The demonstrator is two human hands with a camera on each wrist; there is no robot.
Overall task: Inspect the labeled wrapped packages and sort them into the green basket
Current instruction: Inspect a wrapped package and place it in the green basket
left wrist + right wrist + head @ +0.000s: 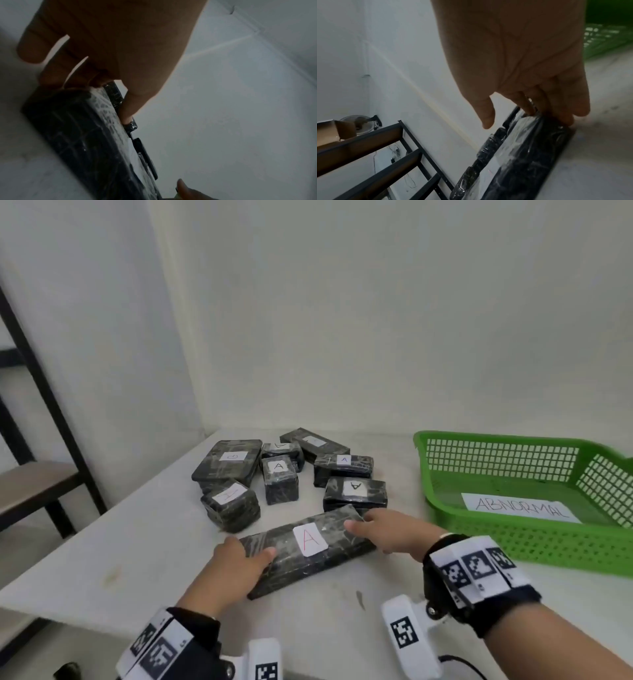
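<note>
Red "A" labels the long package both hands grip, fingers curled.

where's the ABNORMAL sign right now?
Head view, right side: the ABNORMAL sign lies flat on the green basket floor, right of the right hand.

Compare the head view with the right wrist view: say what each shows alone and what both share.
Head only: the left hand, the red A label, the pile of smaller packages and the ABNORMAL sign.
Right wrist only: a cardboard box on the shelf.
Both: the right hand gripping the long package, and the green basket.
</note>
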